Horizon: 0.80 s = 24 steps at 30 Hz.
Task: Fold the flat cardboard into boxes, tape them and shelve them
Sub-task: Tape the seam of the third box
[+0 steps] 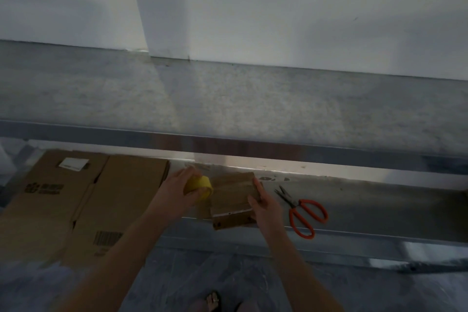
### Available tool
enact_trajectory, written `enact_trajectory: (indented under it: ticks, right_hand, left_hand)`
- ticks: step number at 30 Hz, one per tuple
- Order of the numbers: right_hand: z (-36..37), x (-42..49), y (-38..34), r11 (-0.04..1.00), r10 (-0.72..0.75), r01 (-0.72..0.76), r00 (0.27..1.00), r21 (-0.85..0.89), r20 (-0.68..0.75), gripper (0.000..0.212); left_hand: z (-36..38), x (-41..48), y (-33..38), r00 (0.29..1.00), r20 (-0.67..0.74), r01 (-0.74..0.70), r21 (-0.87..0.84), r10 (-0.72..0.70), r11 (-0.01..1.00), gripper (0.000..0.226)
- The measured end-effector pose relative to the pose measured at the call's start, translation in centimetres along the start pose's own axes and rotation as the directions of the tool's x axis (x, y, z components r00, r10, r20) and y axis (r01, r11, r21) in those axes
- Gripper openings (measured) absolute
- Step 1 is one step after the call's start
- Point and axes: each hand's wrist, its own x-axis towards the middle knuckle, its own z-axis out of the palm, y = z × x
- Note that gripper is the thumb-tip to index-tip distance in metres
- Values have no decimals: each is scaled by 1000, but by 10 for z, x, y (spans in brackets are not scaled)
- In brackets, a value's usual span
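a: what takes up most of the view?
b: the upper shelf (228, 99), grey and bare where it shows; under it the lower shelf (354, 234), where all the work sits.

a: and the cardboard?
b: the flat cardboard (76, 200) lies unfolded at the left end of the lower shelf; it looks like more than one sheet, and none is shaped or taped.

a: anything made up yet?
b: a small box (233, 197) near the middle of that shelf, just right of the flat cardboard; a paler strip crosses it, maybe tape, but it's too dim to be sure.

a: tools?
b: scissors (304, 213) with orange handles lie just right of the box; the yellow tape roll (200, 186) touches the box's left edge.

a: the hands?
b: the left hand (177, 185) has fingers curled round the tape roll; the right hand (266, 208) grips the box's right side, fingers wrapped over its edge.

a: so how far along?
b: early, i'd judge; one box is at the taping step, nothing shows on the upper shelf, and the flat sheets are all left to fold, tape and shelve.
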Motion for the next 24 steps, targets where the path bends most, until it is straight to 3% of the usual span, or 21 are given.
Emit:
enact_trajectory:
  ticks: [4, 11, 18, 24]
  right_hand:
    - [2, -4, 0, 999, -3, 3, 1000, 54, 0, 53]
    - [4, -6, 1, 1000, -21, 21, 1000, 0, -23, 49]
    - [2, -12, 6, 991, -74, 69, 996, -117, -40, 51]
    - [7, -38, 13, 945, -116, 54, 978, -322, -175, 53]
  left_hand:
    - [-1, -3, -23, 997, 50, 53, 143, -61, 988, 29]
    - [25, -8, -39, 970, 85, 224, 28, -226, 974, 24]
    - [52, -3, -44, 978, 43, 199, 109, -205, 974, 25]
    - [67, 11, -36, 995, 89, 5, 288, -32, 958, 28]
